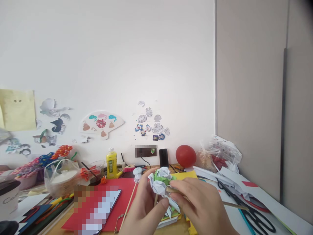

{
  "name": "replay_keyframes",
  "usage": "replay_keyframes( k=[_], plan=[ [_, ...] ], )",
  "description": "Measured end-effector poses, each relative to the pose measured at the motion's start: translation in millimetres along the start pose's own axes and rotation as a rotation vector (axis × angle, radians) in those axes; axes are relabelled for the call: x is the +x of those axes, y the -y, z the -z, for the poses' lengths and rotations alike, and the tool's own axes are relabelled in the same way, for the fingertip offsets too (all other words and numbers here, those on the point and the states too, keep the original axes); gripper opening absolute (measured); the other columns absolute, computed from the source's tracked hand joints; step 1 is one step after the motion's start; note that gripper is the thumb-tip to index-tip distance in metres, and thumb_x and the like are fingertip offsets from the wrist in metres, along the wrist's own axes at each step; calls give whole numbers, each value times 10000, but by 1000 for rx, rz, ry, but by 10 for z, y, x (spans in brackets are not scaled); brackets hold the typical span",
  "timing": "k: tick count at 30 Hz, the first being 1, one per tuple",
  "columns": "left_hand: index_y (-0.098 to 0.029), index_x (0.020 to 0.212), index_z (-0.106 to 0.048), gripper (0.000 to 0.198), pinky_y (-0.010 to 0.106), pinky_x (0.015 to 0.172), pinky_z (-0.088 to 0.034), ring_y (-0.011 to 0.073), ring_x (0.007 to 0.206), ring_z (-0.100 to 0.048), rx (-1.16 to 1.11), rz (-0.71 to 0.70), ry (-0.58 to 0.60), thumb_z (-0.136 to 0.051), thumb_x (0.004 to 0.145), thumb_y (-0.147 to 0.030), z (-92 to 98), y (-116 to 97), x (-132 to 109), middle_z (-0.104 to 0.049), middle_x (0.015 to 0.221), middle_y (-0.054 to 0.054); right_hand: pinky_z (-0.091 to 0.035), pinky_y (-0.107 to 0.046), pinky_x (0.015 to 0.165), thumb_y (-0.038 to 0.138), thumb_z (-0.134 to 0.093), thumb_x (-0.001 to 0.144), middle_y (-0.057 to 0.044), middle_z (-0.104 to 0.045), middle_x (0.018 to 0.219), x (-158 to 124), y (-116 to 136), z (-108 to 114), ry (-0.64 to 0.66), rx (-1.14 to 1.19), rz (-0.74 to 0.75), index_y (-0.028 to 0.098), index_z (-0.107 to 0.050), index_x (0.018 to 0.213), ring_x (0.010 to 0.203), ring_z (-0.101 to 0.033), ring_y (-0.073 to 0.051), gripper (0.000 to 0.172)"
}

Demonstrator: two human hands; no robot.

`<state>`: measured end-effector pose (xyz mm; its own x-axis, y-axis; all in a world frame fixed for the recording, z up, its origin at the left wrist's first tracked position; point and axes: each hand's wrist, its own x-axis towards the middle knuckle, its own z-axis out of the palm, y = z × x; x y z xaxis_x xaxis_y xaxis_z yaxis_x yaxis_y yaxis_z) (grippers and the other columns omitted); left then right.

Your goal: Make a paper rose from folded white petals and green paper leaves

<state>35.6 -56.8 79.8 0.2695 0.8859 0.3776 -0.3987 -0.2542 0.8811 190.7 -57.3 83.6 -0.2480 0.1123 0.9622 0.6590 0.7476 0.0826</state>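
My left hand is curled around a bunch of folded white paper flowers with green paper among them. The fingers of my right hand pinch a thin wooden stick, whose tan near end touches or nearly touches the front flower. The stick's other end sticks out to the right of that hand. Beside my left hand, a pale paper bud on a thin stick leans; whether the hand touches it is unclear. Below the flowers lie white and green paper pieces, partly hidden by my hands.
A red sheet with a phone lies left. Black scissors and white paper are at the right. Behind stand a yellow bottle, an upright phone and a red balloon. A cup is far left.
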Motion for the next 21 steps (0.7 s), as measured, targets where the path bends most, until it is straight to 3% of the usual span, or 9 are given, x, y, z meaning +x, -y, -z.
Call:
replay_keyframes(
  k=[4,8,21],
  plan=[
    [-301,1220,-454,551,222,577,-390,57,449,-327,20,53,90,-716,737,-345,67,24,30,-485,587,-92,-448,-206,506,267,-476,935,-3,-645,633,7,0,13,-5,-21,-24,184,-624,889,541,-601,-124,176],
    [-272,1197,-448,565,185,467,-283,59,466,-330,7,84,122,-720,714,-382,72,8,38,-483,624,-74,-448,-210,515,262,-505,914,-2,-637,665,6,6,38,47,13,-89,212,-640,868,583,-591,-132,152],
    [-289,1192,-514,443,283,708,-444,82,434,-383,60,101,120,-669,779,-329,72,-24,-2,-459,504,-90,-449,-238,555,162,-471,886,-45,-576,808,-38,58,62,93,10,-77,218,-634,968,667,-554,-139,191]
  ],
)
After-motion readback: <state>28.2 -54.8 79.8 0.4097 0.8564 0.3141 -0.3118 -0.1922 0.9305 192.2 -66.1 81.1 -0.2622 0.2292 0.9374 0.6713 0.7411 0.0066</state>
